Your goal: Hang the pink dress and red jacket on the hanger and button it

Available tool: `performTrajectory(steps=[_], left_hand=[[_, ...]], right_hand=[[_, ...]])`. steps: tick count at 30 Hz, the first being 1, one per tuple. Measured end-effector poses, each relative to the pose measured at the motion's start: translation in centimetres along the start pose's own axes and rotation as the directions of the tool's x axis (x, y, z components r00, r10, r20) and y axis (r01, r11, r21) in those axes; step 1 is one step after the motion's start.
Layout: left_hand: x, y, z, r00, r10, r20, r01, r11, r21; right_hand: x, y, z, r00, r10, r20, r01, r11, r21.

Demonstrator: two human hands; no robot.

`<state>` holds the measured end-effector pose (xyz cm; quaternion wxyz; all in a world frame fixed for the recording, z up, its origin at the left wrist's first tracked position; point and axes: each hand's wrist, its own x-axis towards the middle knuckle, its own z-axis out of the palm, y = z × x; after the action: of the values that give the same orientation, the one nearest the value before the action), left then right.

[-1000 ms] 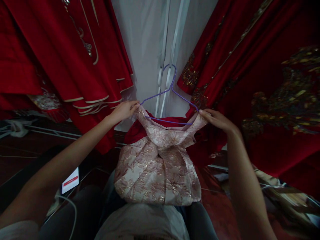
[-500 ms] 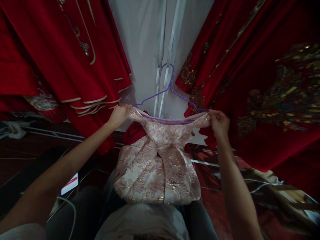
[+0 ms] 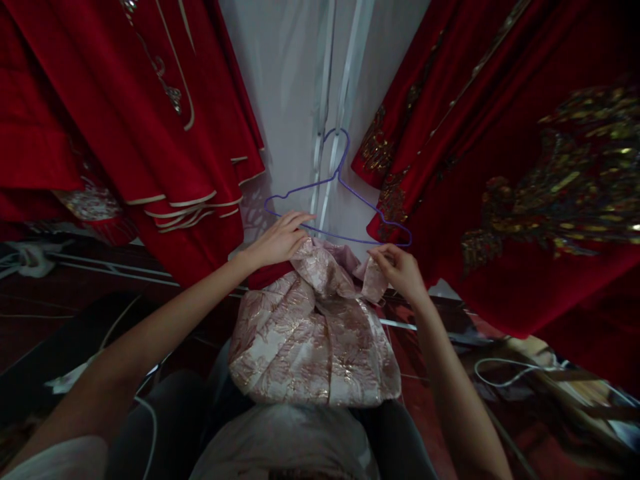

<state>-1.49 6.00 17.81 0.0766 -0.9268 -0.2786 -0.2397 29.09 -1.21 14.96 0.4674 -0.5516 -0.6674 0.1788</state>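
A pale pink brocade dress [image 3: 290,333] with gold threads rests across my lap, its neckline bunched up. My left hand [image 3: 280,241] is at one shoulder of the dress, its upper fingers stretched toward the hanger while the lower part of the hand pinches the cloth. The other shoulder is pinched between the thumb and fingers of my right hand [image 3: 400,270]. Just above the neckline, a purple wire hanger [image 3: 360,193] hangs by its hook on a white metal rail. The hanger's lower bar shows in full, outside the dress.
Red garments with pale trim [image 3: 200,167] hang on the left. On the right hangs red cloth with gold sequin embroidery [image 3: 565,193]. A dark red cloth [image 3: 267,275] lies behind the dress. White cables [image 3: 500,380] and other items lie lower right.
Both hands have moved inward, and the dress's neckline, stretched along the hanger before, is now slack and bunched. The hanger has come out of the dress's shoulders.
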Motion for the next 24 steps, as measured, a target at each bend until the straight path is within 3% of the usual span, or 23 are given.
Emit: performTrajectory(steps=[4,8,13,18,24], left_hand=[[1.5,0.8,4.1,0.996,0.045,0.078,-0.045,0.999,0.004],[0.5,2.0,6.5,1.000,-0.007,0.021,0.006,0.999,0.050],[-1.3,2.8,4.8,0.999,-0.039,-0.007,0.039,0.999,0.034],[-2.1,3.0,3.1,0.999,-0.035,0.002,0.035,0.999,0.019],[-2.2,3.0,2.7,0.999,-0.047,-0.007,0.047,0.999,0.007]], right_hand=[[1.4,-2.6,0.1,0.987,-0.126,-0.097,0.115,0.987,-0.112],[2.7,-1.7,-1.1,0.949,-0.153,-0.276,0.094,0.972,-0.214],[4.0,2.5,-3.5,0.817,-0.085,-0.570,-0.109,0.948,-0.299],[4.4,5.9,-5.1,0.798,-0.048,-0.601,-0.149,0.951,-0.272],[4.1,7.1,-6.0,0.759,-0.046,-0.649,-0.172,0.948,-0.268]])
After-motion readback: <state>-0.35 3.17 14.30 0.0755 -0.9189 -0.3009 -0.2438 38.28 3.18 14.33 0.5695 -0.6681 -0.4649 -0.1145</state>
